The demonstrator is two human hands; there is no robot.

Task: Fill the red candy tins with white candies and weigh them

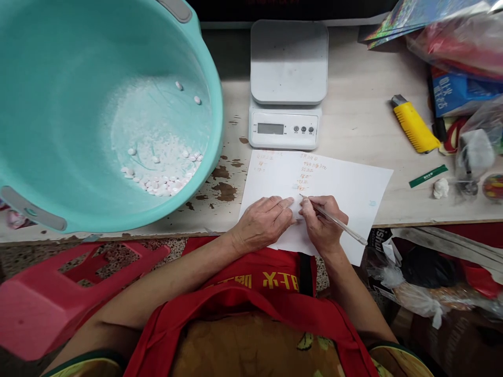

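Note:
My right hand (pixel 323 220) is closed around a slim, clear-barrelled pen (pixel 348 230), its tip touching or just above a white sheet of paper (pixel 346 183). Orange handwriting in columns covers the upper part of the sheet. My left hand (pixel 267 220) lies on the paper's left side, fingers loosely bent, with no object visible in it. Just beyond the sheet stands a white digital scale (pixel 285 125); its platform bears nothing and its display looks blank.
At left, a large turquoise tub (pixel 214 120) holds white tablets and powder. A yellow box cutter (pixel 416 125), a green strip (pixel 428 176) and plastic bags lie at right. Below the table edge are a pink stool (pixel 35 303) and, to the right, bagged items (pixel 424 293).

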